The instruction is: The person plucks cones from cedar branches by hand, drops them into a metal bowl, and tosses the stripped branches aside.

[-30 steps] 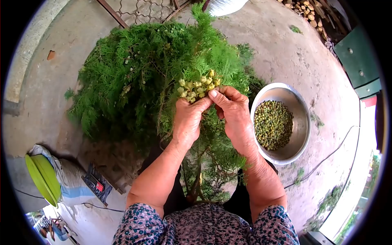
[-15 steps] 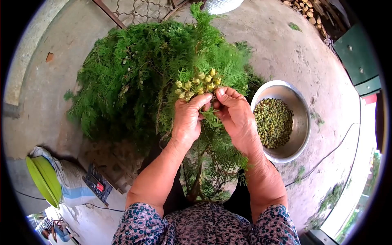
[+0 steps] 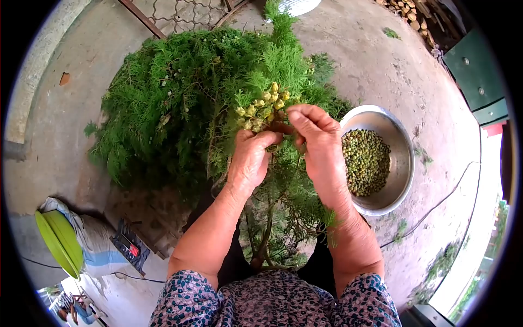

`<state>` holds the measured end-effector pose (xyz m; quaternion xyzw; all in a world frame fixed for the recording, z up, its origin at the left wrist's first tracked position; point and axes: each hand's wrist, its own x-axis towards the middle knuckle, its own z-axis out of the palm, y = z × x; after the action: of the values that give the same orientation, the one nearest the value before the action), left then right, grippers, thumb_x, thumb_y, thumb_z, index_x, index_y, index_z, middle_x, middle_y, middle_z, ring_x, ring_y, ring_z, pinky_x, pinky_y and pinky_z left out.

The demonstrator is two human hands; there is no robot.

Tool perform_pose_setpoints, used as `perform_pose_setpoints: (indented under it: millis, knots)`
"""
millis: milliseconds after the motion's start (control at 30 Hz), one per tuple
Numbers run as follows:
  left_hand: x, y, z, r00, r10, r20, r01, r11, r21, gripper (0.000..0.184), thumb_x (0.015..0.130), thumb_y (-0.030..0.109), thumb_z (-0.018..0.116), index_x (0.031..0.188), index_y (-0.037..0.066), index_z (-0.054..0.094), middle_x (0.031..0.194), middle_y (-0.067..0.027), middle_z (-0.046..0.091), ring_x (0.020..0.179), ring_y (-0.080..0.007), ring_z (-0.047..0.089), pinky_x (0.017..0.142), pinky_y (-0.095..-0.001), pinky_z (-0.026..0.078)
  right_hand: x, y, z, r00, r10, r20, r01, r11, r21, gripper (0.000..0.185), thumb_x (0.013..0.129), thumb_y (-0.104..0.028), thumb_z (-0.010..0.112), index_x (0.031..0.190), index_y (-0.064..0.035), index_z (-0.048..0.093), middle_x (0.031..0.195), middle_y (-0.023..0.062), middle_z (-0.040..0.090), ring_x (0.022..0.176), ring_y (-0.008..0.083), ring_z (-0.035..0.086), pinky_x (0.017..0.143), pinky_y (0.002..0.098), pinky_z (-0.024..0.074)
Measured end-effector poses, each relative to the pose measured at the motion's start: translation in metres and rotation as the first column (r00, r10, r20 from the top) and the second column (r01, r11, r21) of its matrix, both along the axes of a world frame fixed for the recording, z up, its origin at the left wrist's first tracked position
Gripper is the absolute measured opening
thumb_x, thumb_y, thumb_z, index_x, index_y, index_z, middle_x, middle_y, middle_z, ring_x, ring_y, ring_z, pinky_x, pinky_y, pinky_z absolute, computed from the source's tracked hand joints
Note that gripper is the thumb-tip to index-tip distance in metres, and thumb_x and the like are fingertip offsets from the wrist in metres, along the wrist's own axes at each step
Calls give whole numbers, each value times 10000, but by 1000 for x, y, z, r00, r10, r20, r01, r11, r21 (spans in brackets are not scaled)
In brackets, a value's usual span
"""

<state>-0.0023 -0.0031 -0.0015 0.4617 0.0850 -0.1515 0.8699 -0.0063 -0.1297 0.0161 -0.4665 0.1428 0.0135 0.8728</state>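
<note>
Left hand [image 3: 250, 161] and right hand [image 3: 322, 147] are held slightly apart at the leafy pile [image 3: 158, 109], beside which the metal bowl [image 3: 402, 163] is set, seemingly for reach, the cone cluster [image 3: 265, 104] there steadied by the left's pinch, the right's hold unclear.

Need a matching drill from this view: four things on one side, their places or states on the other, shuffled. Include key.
Things
1. Metal bowl
2. Lime-green basin
3. Yellow-green cones
4. Cut logs

Place or state
A. At the fingertips of the left hand
B. Piled at the top right of the view
C. Partly filled with small green and brown pellets
D. Beside the white-and-blue sack, lower left

Pairs: 1-C, 2-D, 3-A, 4-B
</note>
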Motion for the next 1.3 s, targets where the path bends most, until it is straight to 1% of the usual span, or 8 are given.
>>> perform_pose_setpoints:
  millis: [100, 133, 200, 467, 567, 767, 1033, 1300]
  knots:
    - [1, -3, -5, 1000, 6, 27, -6, 1000, 13, 197, 715, -41, 544, 887, 15, 623, 817, -13, 612, 743, -109, 539, 670, -243, 404, 3, 6, -6, 957, 123, 262, 42, 838, -545, 199, 762, -15, 605, 958, 3, 631, 815, 65, 618, 737, 153, 584, 685, 249, 467]
    - [1, -4, -7, 999, 5, 40, -6, 1000, 25, 186, 717, -45, 541, 876, 10, 620, 809, -6, 603, 743, -107, 537, 672, -244, 406, 3, 6, -6, 958, 121, 262, 43, 838, -544, 199, 762, -15, 605, 958, 3, 631, 815, 65, 618, 737, 153, 584, 685, 249, 467]
    - [1, -5, -3, 998, -31, 54, 27, 998, 61, 176, 716, -47, 540, 865, 10, 613, 815, -1, 594, 748, -102, 533, 674, -244, 405, 2, 7, -2, 964, 148, 220, 77, 639, -766, 224, 733, 2, 609, 956, 1, 632, 850, 112, 613, 748, 193, 591, 685, 268, 470]
    - [0, -5, 1, 990, -105, 94, 95, 991, 98, 174, 709, -54, 529, 859, 10, 589, 844, 7, 567, 780, -89, 512, 682, -241, 396, 1, 4, 1, 938, 195, 287, 137, 551, -823, 284, 708, 24, 588, 982, -34, 633, 774, 116, 563, 683, 229, 563, 646, 307, 462]
    - [1, -1, -6, 982, -152, 109, 137, 982, 133, 170, 708, -49, 522, 851, 13, 589, 828, 11, 559, 770, -86, 501, 679, -239, 390, 2, 5, 1, 943, 198, 267, 120, 547, -828, 252, 704, 28, 612, 945, -38, 646, 782, 71, 578, 720, 160, 561, 661, 257, 454]
    - [0, 1, -7, 974, -203, 97, 184, 968, 172, 173, 714, -45, 521, 866, 0, 590, 831, 10, 559, 772, -85, 499, 681, -232, 390, 6, 5, -6, 930, 197, 310, 150, 567, -810, 219, 694, 45, 569, 897, -20, 618, 773, 113, 550, 689, 233, 558, 631, 313, 462]
    - [-2, -7, 3, 998, 49, 36, -47, 998, -38, 137, 815, -28, 524, 924, 6, 599, 893, -55, 602, 803, -145, 552, 693, -279, 442, 3, 1, 3, 961, 142, 236, 129, 524, -842, 151, 696, -25, 654, 830, -3, 586, 756, 127, 563, 667, 239, 576, 599, 318, 475]
    - [0, -2, -13, 987, 76, 145, -67, 996, -62, 110, 847, 17, 538, 934, 12, 605, 914, -60, 615, 819, -145, 555, 675, -308, 464, 7, -1, -3, 947, 149, 283, 171, 511, -842, 138, 704, -48, 665, 802, 14, 590, 743, 150, 587, 669, 258, 590, 605, 333, 477]
